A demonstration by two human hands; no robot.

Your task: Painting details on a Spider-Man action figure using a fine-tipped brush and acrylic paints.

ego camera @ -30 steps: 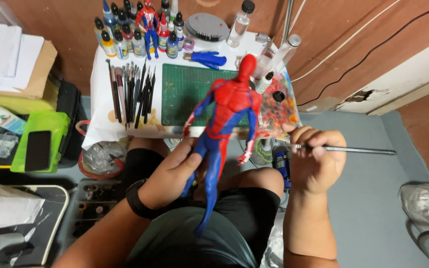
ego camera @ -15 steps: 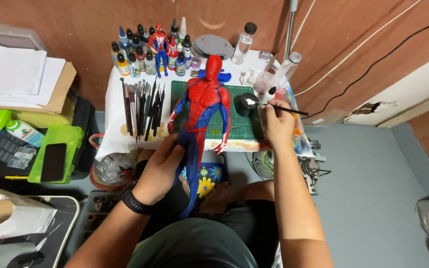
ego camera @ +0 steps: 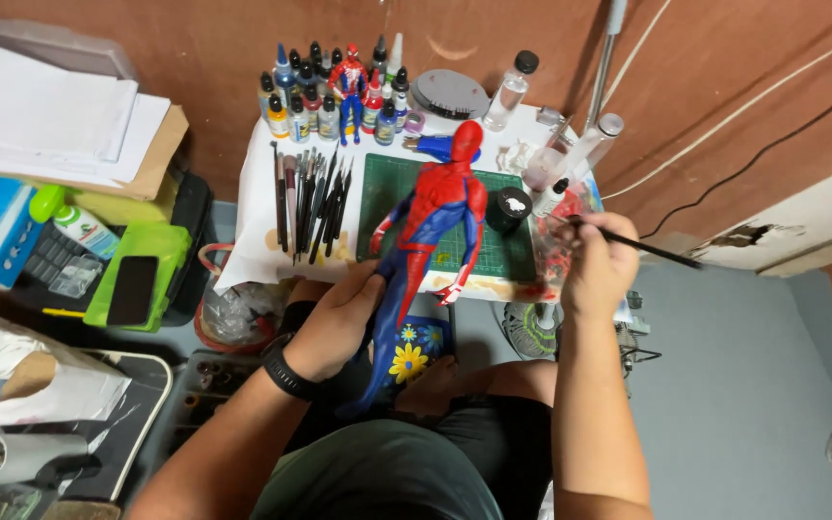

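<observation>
My left hand [ego camera: 339,318] grips a tall red and blue action figure [ego camera: 430,236] by its legs, holding it tilted over the front of a small white table [ego camera: 252,260]. A black band sits on that wrist. My right hand [ego camera: 597,265] holds a thin dark paintbrush [ego camera: 642,246], its tip reaching left toward a small black paint pot [ego camera: 509,205] at the right edge of the green cutting mat [ego camera: 387,188]. The figure's head is up by the mat's far edge.
A row of brushes [ego camera: 310,202] lies left of the mat. Several paint bottles [ego camera: 320,96] and a smaller red and blue figure [ego camera: 349,87] stand at the back. Clear bottles [ego camera: 510,91] stand right. Papers [ego camera: 50,125], a green box with a phone [ego camera: 134,284] sit left.
My right hand has carried the brush from beside my knee up to the table's right edge by the black pot. The figure stays in my left hand, and my view shifted slightly.
</observation>
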